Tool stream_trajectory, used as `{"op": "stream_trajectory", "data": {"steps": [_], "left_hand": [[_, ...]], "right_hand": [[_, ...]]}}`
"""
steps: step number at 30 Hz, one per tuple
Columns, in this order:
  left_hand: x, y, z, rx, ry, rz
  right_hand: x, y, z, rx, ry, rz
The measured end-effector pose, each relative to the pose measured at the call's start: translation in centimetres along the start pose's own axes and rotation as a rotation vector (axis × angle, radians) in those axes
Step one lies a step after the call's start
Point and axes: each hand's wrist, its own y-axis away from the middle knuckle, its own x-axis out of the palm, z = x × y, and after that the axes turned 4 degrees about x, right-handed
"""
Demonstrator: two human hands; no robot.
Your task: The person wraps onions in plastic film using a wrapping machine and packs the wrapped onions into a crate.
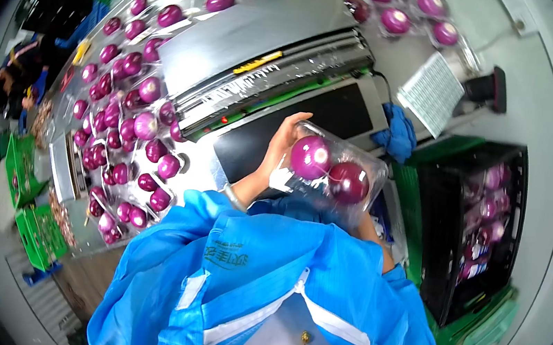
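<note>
We hold both arms forward and raised in front of our chest, elbows bent, both clad in loose bright blue sleeves. Our left hand [285,140] is bare from the wrist up, with the sleeve cuff bunched just below the wrist; the palm faces inward to the right and the fingers point up and curl forward, the thumb spread apart from them, in a grasping pose. Our left forearm slopes up from the lower left towards that hand. Our right hand is mostly hidden from view; only a strip of the right forearm shows at the lower right, emerging from the blue sleeve, so its grip cannot be judged.
</note>
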Motion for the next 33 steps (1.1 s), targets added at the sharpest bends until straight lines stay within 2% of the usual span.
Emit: {"op": "stream_trajectory", "data": {"steps": [1, 2, 3, 4, 5, 7, 8, 10, 12, 14, 15, 17, 18, 19, 21, 23, 26, 27, 28, 29, 31, 33], "left_hand": [[3.4, 2.3, -3.8, 0.086, -0.177, 0.082], [2.9, 2.9, -3.5, 0.144, -0.257, 0.133], [2.7, 3.5, -3.2, 0.149, -0.057, 0.265], [3.1, 4.2, -4.4, 0.15, -0.005, 0.41], [4.4, 5.7, -5.7, 0.024, -0.235, 0.341], [6.3, 5.8, -5.4, 0.213, -0.11, 0.632], [10.5, 7.3, -6.5, 0.025, 0.122, 0.513], [12.6, 7.5, -6.1, -0.03, 0.032, 0.648], [14.3, 7.3, -5.2, -0.068, -0.035, 0.735], [15.9, 6.8, -4.0, -0.12, -0.08, 0.807], [17.0, 6.6, -3.3, -0.147, -0.099, 0.844], [19.8, 5.7, -1.6, -0.211, -0.133, 0.908], [21.4, 5.4, -0.6, -0.244, -0.148, 0.935], [23.0, 4.9, 0.4, -0.279, -0.16, 0.964], [26.3, 4.1, 2.6, -0.353, -0.183, 1.018], [29.3, 3.2, 4.6, -0.431, -0.216, 1.084], [32.7, 1.5, 8.5, -0.523, -0.302, 1.227], [33.0, 0.5, 11.0, -0.47, -0.383, 1.362], [33.6, 0.1, 13.0, -0.524, -0.28, 1.383], [36.7, 0.3, 13.3, -0.395, -0.421, 1.32], [40.2, -1.8, 15.9, -0.014, -1.035, 1.526], [44.9, -2.2, 17.5, 0.509, -0.876, 1.485]], "right_hand": [[-0.6, 0.2, -0.1, -0.127, 0.554, 0.177], [-0.4, 2.0, -0.6, -0.157, 0.518, 0.176], [0.3, 3.7, -1.1, -0.195, 0.483, 0.168], [1.8, 4.8, -0.1, 0.111, 0.166, 0.214], [2.3, 5.5, 0.5, 0.104, 0.18, 0.264], [2.6, 6.1, 1.9, 0.087, 0.21, 0.353], [2.3, 6.0, 2.8, 0.079, 0.227, 0.402], [1.4, 5.5, 5.3, 0.051, 0.254, 0.506], [-0.9, 5.5, 10.0, 0.15, 0.233, 0.279], [-0.1, 9.6, 18.3, 0.033, 0.484, -0.03], [1.4, 13.3, 23.3, -0.18, 0.794, -0.061], [2.4, 17.7, 25.5, -0.509, 1.126, 0.167], [2.7, 18.9, 25.1, -0.558, 1.243, 0.219], [2.6, 19.6, 24.2, -0.571, 1.37, 0.056], [-0.9, 19.6, 25.1, -0.414, 1.273, -0.106], [-6.8, 20.4, 25.5, -0.281, 0.917, -0.097], [-10.9, 24.3, 24.6, -0.298, 0.702, -0.198], [-12.4, 25.6, 24.5, -0.33, 0.606, -0.275], [-14.1, 26.8, 24.2, -0.359, 0.507, -0.35], [-15.8, 28.1, 24.0, -0.386, 0.41, -0.424], [-19.4, 30.5, 23.8, -0.313, -0.065, -0.87], [-21.3, 33.3, 26.6, -0.288, -0.446, -1.047]]}}
